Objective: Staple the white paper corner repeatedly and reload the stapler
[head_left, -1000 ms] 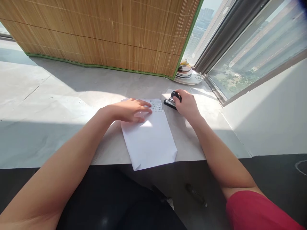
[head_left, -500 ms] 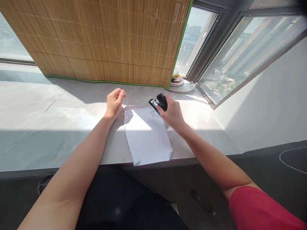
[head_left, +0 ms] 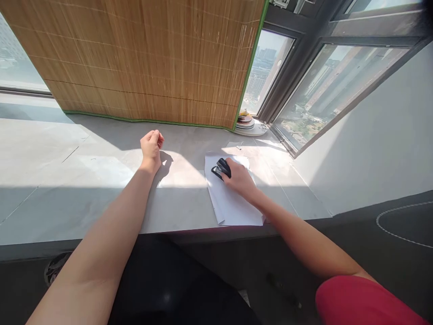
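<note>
A small black stapler [head_left: 221, 168] is gripped in the right hand [head_left: 238, 178], fingers wrapped over its top, its nose pointing left. The stapler is pressed down on a white sheet of paper [head_left: 233, 203], near the sheet's far left part. The paper lies flat on the pale grey window ledge [head_left: 84, 198], its near edge reaching almost to the ledge's front lip, its long side angled slightly away to the left. The right forearm is laid across the sheet's right portion; a red sleeve [head_left: 365, 300] is seen at the lower right corner. The left hand [head_left: 151, 145] is held well apart from the paper, to its left, raised off the ledge and loosely curled into a fist; whether anything small is pinched inside cannot be told. Its shadow is cast on the sunlit patch of ledge just to the right. A bamboo blind [head_left: 152, 58] with green edging hangs behind, its lower edge resting on the ledge. A stack of plates [head_left: 248, 124] is set in the far corner beside the window frame [head_left: 287, 76]. Dark floor is seen below the ledge.
</note>
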A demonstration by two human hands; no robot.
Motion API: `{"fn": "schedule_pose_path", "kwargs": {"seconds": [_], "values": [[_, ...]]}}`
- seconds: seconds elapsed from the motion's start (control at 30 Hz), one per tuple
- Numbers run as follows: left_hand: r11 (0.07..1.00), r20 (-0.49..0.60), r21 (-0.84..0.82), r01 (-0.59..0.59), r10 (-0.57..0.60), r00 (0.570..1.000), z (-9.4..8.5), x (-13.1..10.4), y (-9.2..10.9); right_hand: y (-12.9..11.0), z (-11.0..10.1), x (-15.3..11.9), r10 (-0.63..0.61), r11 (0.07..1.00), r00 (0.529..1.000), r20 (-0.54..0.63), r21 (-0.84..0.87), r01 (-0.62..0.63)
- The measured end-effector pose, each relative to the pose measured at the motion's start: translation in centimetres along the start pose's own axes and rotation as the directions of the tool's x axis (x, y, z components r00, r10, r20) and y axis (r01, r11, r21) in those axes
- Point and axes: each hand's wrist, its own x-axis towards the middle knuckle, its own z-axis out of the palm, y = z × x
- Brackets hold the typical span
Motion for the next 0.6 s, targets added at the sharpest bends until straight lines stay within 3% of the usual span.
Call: {"fn": "schedule_pose_path", "kwargs": {"seconds": [0.1,0.27,0.33,0.37,0.43,0.5,0.6], "values": [[1.000,-0.001,0.022,-0.010,0.010,1.000,0.0,0.0,0.1,3.6,-2.0,-0.6,0.036,0.999,0.999,-0.041,-0.013,-0.037],[1.000,-0.028,0.018,0.021,-0.021,0.999,-0.1,0.2,-0.1,6.0,-4.1,0.0,-0.005,0.997,1.000,0.022,0.077,0.004],[1.000,-0.032,0.015,0.025,-0.025,0.999,-0.2,0.3,-0.4,7.5,-4.9,0.9,0.024,0.991,0.998,-0.059,0.136,-0.016],[1.000,-0.036,0.012,0.029,-0.028,0.999,-0.3,0.4,-0.6,8.7,-5.3,1.4,0.075,0.989,0.988,-0.138,0.138,-0.056],[0.999,-0.040,0.004,0.033,-0.033,0.999,-0.5,0.5,-0.9,11.6,-6.0,2.3,0.239,0.970,0.923,-0.302,0.028,-0.242],[0.999,-0.039,-0.002,0.036,-0.036,0.999,-0.6,0.6,-1.1,14.3,-6.3,2.8,0.350,0.900,0.879,-0.323,-0.143,-0.411],[0.999,-0.036,0.001,0.046,-0.046,0.998,-0.6,0.7,-1.2,16.3,-6.0,3.0,0.396,0.845,0.877,-0.273,-0.264,-0.464]]}}
